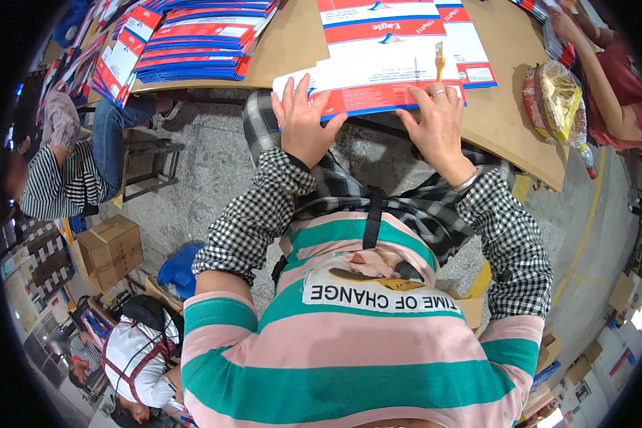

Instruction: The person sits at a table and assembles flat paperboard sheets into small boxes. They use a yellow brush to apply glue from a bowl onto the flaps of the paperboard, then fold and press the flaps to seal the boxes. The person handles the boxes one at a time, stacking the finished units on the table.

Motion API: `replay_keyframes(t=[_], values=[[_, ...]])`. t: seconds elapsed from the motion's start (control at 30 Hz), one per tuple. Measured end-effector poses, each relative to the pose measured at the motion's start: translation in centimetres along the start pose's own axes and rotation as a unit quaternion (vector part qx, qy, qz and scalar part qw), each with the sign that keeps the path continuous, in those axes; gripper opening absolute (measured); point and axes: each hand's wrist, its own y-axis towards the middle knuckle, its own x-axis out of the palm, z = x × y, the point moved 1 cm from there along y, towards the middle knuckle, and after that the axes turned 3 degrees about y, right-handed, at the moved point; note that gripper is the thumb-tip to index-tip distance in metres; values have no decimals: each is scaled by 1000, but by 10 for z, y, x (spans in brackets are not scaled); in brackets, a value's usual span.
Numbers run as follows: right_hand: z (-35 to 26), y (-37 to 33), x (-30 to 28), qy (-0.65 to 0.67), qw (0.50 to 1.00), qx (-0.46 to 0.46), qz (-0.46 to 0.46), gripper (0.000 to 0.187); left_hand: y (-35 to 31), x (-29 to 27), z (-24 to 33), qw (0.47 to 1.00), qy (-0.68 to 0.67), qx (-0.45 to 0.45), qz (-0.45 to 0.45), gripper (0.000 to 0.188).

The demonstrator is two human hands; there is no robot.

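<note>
A flat red, white and blue printed carton blank [367,100] lies at the near edge of the brown table [503,128], its blue-trimmed border toward me. My left hand [307,128] rests on the blank's near left part, fingers spread and thumb out. On the near right part is my right hand [435,132], with a ring on one finger. A small flat brush [440,63] with a yellowish handle sticks up from between its fingers, bristles pointing away from me. The handle's lower end is hidden by the hand. Beneath the blank, more printed card [471,43] shows at the right.
Folded cartons in the same colours form a large stack [200,46] at the table's far left. A clear and yellow plastic bag [556,103] lies at the right edge, near a co-worker's arm [606,78]. Another person sits left, by a stool [150,164]. A cardboard box [109,250] stands behind.
</note>
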Motion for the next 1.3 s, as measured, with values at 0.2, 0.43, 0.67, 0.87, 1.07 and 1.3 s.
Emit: replay_keyframes(t=[0.2,0.43,0.67,0.87,1.07,1.3], values=[[12,-1,-7,-23,999,20,24,45,1,-1,8,998,-36,45,-10,44],[43,-8,-17,-35,994,36,95,39,8,-1,8,992,1,127,3,34],[109,-32,-54,-40,966,109,230,26,21,-20,16,972,2,233,-15,23],[162,-74,-67,110,917,209,322,22,47,-44,15,971,-17,236,0,20],[174,-98,-86,91,874,288,381,25,108,-125,-10,973,-3,154,171,16],[169,-81,-80,80,878,288,375,27,185,-137,-106,956,43,150,248,20]])
